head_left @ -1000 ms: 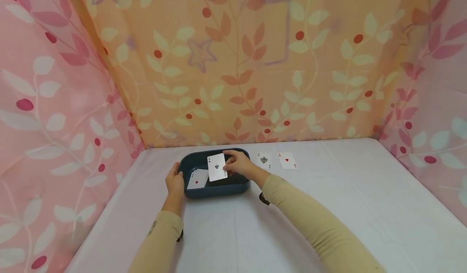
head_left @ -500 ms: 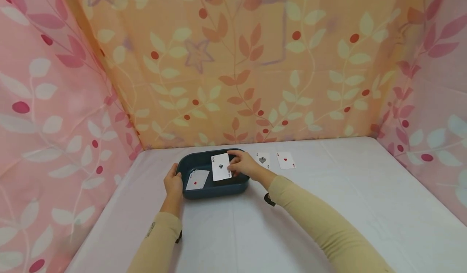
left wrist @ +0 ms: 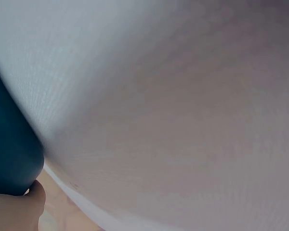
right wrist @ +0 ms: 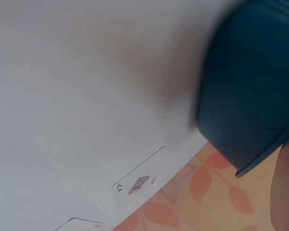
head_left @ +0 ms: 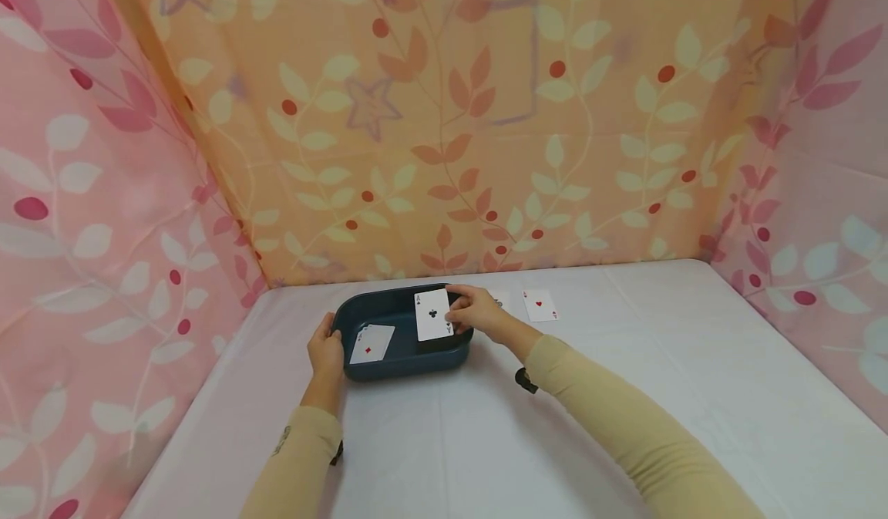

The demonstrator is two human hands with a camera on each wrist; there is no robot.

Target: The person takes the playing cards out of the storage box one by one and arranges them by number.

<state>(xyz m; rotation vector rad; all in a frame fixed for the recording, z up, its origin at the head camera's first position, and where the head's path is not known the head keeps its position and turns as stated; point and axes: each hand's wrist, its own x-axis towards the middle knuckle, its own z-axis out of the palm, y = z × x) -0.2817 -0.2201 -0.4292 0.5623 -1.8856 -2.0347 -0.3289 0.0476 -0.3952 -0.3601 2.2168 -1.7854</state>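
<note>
In the head view my left hand (head_left: 326, 352) grips the left end of a dark blue rectangular tray (head_left: 409, 368). My right hand (head_left: 480, 312) pinches the right edge of an ace of clubs (head_left: 430, 317), held face up over the tray's right half. Inside, at the left, lies an ace of diamonds (head_left: 370, 346), overlapping at least one other card. In the left wrist view a fingertip (left wrist: 21, 209) touches the tray's edge. The right wrist view shows the tray's outer wall (right wrist: 253, 91) and part of my right hand (right wrist: 285, 192); the held card is out of sight there.
Right of the tray an ace of hearts (head_left: 539, 305) lies face up on the white-covered table (head_left: 624, 365). An ace of spades (right wrist: 138, 185) lies between them, mostly hidden by my right hand in the head view. Leaf-patterned cloth (head_left: 444, 118) hangs behind and at both sides.
My right hand has moved right with the ace of clubs, from the tray's middle toward its right end, now covering most of the ace of spades. My left hand keeps its grip on the tray.
</note>
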